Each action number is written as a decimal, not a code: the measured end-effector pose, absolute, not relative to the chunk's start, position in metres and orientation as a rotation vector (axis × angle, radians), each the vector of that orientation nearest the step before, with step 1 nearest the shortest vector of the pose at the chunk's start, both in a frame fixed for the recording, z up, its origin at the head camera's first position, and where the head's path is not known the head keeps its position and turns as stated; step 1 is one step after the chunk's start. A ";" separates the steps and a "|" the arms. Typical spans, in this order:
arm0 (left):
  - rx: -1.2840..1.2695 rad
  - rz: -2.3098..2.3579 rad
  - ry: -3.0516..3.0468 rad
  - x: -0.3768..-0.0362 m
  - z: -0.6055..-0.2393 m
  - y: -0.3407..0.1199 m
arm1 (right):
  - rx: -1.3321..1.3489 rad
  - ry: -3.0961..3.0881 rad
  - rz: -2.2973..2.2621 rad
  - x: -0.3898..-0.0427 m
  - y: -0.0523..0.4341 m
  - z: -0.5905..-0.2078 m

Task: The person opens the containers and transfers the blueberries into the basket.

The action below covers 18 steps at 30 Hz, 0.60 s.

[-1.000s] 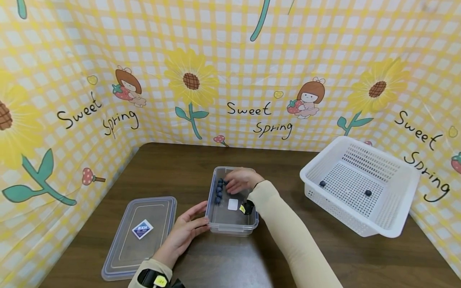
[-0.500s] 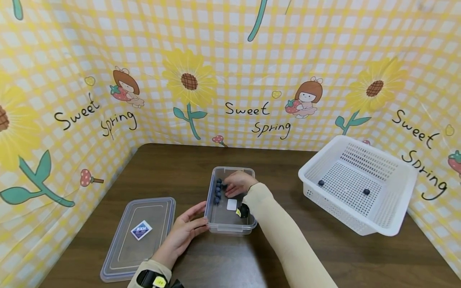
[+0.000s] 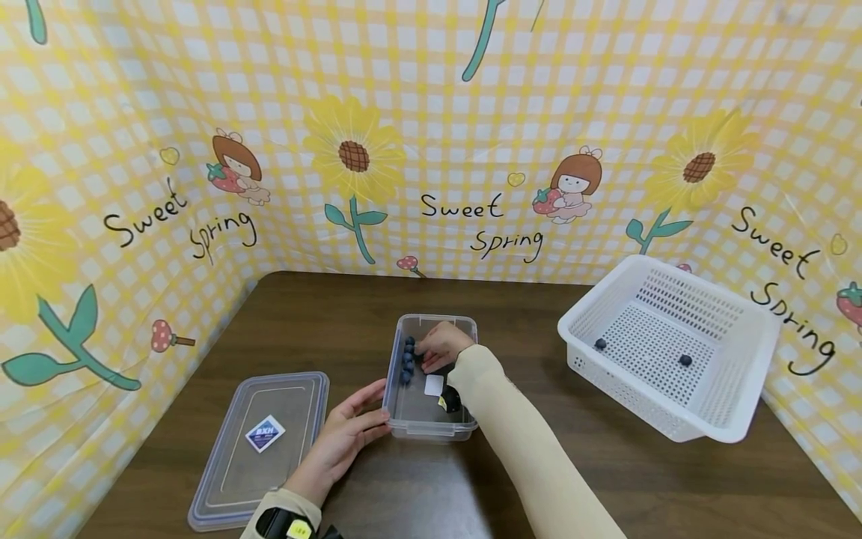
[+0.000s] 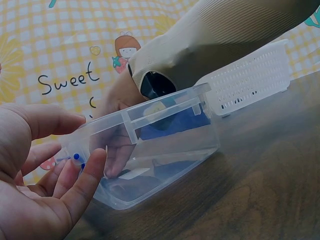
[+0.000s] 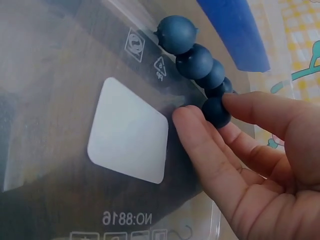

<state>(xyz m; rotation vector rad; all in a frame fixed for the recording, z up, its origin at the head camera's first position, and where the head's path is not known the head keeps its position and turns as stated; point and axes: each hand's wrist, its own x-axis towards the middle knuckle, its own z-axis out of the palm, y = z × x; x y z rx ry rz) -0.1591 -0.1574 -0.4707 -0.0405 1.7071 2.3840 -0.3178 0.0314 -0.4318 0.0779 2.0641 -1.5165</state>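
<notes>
While my loosely spread left hand (image 3: 342,436) touched the clear plastic container (image 3: 431,429) at lower centre, my right hand (image 3: 443,347) pinched a blueberry (image 5: 215,113), apparently placing it, which called for gentle release.

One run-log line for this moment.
right hand: pinches blueberry inside clear box | left hand: touches box's left side | lid: off, on table | basket: two blueberries

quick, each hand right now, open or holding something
Left hand: open, at the left side of the clear container.
Right hand: closed, pinching a blueberry.
</notes>
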 end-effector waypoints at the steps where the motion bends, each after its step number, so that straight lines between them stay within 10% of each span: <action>1: -0.041 2.383 1.706 -0.159 -0.471 -0.157 | 0.078 2.069 -1.516 -0.318 0.032 -0.432; 18: -0.029 2.379 1.712 -0.159 -0.471 -0.157 | 0.061 1.998 -1.484 -0.322 0.044 -0.417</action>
